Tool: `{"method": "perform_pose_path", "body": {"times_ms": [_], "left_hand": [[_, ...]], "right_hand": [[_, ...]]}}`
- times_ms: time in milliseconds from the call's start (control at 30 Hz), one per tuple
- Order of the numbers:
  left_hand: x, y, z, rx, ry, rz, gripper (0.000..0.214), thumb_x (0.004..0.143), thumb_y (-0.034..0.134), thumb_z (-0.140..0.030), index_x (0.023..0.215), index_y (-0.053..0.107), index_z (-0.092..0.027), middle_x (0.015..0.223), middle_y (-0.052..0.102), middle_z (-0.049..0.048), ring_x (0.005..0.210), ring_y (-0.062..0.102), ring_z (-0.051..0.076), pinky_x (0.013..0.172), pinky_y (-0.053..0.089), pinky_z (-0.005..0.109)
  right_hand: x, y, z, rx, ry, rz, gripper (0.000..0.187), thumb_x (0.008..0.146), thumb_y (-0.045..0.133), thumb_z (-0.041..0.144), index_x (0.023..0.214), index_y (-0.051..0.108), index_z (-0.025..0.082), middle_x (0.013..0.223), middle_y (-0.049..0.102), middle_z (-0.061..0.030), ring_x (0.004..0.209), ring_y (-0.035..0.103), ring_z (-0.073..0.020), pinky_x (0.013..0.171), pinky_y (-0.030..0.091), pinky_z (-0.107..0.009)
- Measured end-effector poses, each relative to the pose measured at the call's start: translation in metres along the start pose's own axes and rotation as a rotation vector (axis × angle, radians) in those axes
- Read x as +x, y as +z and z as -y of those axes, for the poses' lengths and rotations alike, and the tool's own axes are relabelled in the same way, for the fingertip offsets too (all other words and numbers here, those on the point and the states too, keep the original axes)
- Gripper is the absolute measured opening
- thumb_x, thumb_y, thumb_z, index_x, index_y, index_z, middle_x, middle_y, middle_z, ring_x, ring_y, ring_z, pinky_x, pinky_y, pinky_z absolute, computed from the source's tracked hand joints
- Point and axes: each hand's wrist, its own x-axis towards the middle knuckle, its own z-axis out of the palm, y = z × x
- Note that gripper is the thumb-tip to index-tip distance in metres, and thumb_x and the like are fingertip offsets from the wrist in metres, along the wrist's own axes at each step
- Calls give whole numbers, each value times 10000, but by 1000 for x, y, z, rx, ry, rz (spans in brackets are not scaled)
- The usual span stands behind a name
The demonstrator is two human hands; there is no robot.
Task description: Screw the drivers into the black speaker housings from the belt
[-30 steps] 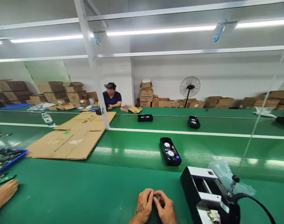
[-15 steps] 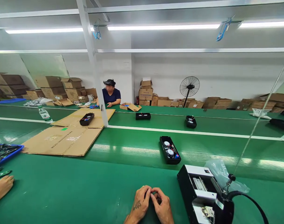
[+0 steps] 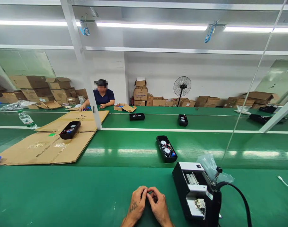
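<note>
My left hand (image 3: 137, 201) and my right hand (image 3: 158, 205) rest close together over the green work surface (image 3: 75, 195). Their thumbs and index fingers are pinched, and the fingertips meet. Whatever lies between them, if anything, is too small or hidden to make out. Just right of my right hand stands a black-and-white bench device (image 3: 182, 189) with metal parts inside and a black cable. Beyond my hands lies an open black case (image 3: 167, 149) with two round silver parts, wires and a blue piece inside.
Flattened cardboard (image 3: 44, 149) lies on the left, with another black case (image 3: 70, 130) on it. A bottle (image 3: 27, 119) leans beside it. A co-worker (image 3: 103, 94) sits across the line. A clear plastic bag (image 3: 212, 167) is behind the device; a white cable end (image 3: 286, 183) lies far right.
My view has turned right, and the hand at the far left is out of sight. The black case on the cardboard has come nearer. My own hands keep the same pinched pose.
</note>
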Motion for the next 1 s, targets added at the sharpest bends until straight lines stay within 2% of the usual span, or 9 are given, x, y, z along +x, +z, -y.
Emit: {"method": "perform_pose_path", "body": {"times_ms": [700, 1000], "left_hand": [[1, -2, 6, -20, -31, 34, 541, 1017, 335, -578, 936, 742, -230, 898, 777, 65, 797, 725, 192, 808, 583, 289], [0, -1, 11, -51, -110, 80, 438, 1006, 387, -498, 1055, 739, -241, 1052, 782, 67, 965, 729, 207, 896, 573, 313]], "right_hand": [[2, 4, -2, 24, 17, -35, 218, 893, 619, 385, 841, 698, 188, 536, 609, 12, 457, 553, -138, 463, 409, -211], [1, 2, 0, 8, -6, -40, 201, 897, 614, 357, 889, 718, 185, 546, 608, 12, 469, 562, -138, 481, 424, -209]]}}
